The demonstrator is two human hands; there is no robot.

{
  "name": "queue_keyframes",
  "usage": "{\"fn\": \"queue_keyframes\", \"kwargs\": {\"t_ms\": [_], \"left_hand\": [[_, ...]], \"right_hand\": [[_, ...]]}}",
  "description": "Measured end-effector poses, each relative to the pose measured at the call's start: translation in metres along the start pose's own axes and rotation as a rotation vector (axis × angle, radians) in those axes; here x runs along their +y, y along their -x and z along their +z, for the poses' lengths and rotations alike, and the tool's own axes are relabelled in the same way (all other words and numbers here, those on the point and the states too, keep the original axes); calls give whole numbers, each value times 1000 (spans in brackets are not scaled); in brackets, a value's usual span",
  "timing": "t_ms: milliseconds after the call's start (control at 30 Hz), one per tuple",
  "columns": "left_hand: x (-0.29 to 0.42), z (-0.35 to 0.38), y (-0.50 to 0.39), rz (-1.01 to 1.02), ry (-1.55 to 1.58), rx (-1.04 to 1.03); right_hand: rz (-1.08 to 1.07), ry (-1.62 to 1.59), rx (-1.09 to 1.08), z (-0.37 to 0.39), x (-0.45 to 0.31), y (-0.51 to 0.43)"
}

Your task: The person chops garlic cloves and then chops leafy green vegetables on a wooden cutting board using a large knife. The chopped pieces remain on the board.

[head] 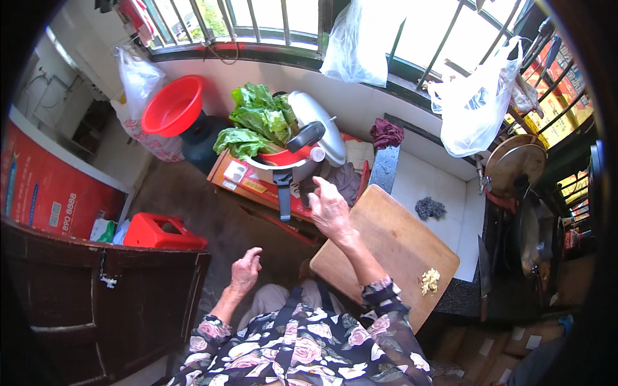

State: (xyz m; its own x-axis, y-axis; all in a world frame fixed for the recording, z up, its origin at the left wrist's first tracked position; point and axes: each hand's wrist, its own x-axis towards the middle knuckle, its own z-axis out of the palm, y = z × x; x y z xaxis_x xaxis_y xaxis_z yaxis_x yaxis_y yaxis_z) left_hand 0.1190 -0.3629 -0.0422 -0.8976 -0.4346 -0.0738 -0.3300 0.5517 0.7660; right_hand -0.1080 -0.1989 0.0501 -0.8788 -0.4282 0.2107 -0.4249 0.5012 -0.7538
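Observation:
My right hand (pixel 329 208) reaches over the near edge of a low cabinet, fingers partly spread, and nothing shows in it. My left hand (pixel 245 271) hangs loosely curled above the floor, and I see nothing in it. Beyond my right hand is a pressure cooker pot (pixel 304 172) with a black handle (pixel 284 193) pointing towards me. Leafy greens (pixel 263 118) and a red plastic basin (pixel 280 158) sit in the pot's mouth. The cooker's metal lid (pixel 322 123) leans on edge beside the greens. Below my right forearm lies a wooden cutting board (pixel 386 236) bearing chopped pale pieces (pixel 429 281).
A cleaver (pixel 484 275) lies on the dark counter at right, near a wok (pixel 536 236). A scouring pad (pixel 431 208) rests on white tiles. A red basin (pixel 174 106) sits on a gas cylinder (pixel 205 140). A dark wooden cabinet (pixel 140 294) stands at left. Plastic bags (pixel 478 108) hang by the window.

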Motion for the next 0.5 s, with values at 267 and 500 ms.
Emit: {"fn": "queue_keyframes", "kwargs": {"t_ms": [267,500], "left_hand": [[-30,-32,-62,-131,3,-232],[-63,-68,-141,-3,23,-344]], "right_hand": [[-60,50,350,52,-19,-73],[-54,342,545,70,-24,-106]]}}
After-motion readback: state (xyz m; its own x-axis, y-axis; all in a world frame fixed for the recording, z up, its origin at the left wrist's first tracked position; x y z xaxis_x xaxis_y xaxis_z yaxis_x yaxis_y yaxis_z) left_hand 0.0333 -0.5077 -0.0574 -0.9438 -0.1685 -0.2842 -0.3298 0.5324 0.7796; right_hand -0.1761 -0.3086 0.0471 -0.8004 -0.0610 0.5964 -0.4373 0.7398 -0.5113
